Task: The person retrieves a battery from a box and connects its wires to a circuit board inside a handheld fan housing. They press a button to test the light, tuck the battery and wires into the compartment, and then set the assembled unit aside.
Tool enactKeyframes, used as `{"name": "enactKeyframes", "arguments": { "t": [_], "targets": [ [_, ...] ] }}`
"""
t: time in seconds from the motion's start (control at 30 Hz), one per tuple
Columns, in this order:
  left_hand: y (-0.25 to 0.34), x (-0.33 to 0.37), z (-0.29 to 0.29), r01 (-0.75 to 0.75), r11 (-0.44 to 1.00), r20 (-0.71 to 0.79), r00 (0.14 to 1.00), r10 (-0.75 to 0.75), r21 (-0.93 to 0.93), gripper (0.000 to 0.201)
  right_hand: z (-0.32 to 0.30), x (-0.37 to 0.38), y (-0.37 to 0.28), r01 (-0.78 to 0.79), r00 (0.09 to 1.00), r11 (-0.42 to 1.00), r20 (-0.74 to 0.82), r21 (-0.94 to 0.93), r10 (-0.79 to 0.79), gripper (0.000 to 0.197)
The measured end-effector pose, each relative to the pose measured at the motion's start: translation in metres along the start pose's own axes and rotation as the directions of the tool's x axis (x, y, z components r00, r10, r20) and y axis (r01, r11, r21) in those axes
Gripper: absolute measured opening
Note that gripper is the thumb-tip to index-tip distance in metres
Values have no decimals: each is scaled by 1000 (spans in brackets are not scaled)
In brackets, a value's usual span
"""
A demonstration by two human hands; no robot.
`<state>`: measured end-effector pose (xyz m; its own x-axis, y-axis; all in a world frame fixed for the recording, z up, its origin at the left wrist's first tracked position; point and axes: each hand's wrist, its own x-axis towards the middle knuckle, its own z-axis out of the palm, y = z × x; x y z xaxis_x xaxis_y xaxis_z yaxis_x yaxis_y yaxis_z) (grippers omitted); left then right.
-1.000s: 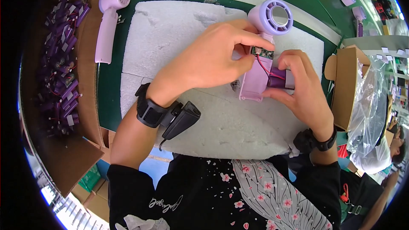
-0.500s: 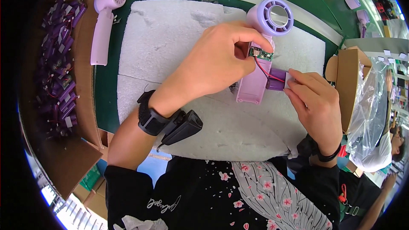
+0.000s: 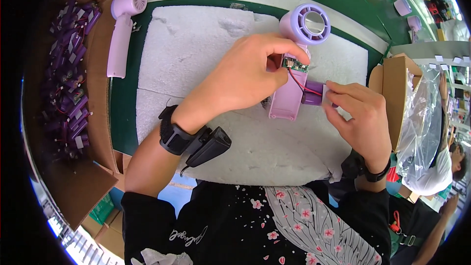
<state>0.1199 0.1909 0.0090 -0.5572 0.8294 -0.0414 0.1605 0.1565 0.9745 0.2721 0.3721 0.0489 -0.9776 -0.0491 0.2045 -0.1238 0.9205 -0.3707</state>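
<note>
Spare lilac fan (image 3: pixel 123 29) beside battery-filled cardboard box (image 3: pixel 68 83).

Free room: from your left hand (image 3: pixel 245 76), the white foam pad (image 3: pixel 196 49) lies bare toward 10 o'clock and toward 6 o'clock. Obstacles: the open lilac fan (image 3: pixel 294 68) at 3 o'clock, a second fan (image 3: pixel 122 29) on the green worktop (image 3: pixel 125 113) at 9 o'clock, the cardboard tray of purple cells (image 3: pixel 68 78) beyond it, and a cardboard box (image 3: pixel 392 93) at 3 o'clock of your right hand (image 3: pixel 360 118).
</note>
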Motion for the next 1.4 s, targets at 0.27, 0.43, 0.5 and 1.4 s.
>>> {"name": "enactKeyframes", "arguments": {
  "t": [0.27,0.43,0.5,1.4],
  "targets": [
    [-13,3,5,-162,986,-24,987,161,-39,35,-2,-3,0,-11,1000,998,26,69,10,8],
    [-2,4,-1,-16,999,107,994,19,-29,43,-3,-5,-9,-29,997,999,71,-13,30,13],
    [-3,3,-2,-12,999,104,994,16,-36,42,0,-6,-13,-34,996,996,74,-79,40,16],
    [-1,1,-1,-87,996,-13,996,87,29,35,3,6,34,-183,937,852,349,490,1,49]
  ]
}}
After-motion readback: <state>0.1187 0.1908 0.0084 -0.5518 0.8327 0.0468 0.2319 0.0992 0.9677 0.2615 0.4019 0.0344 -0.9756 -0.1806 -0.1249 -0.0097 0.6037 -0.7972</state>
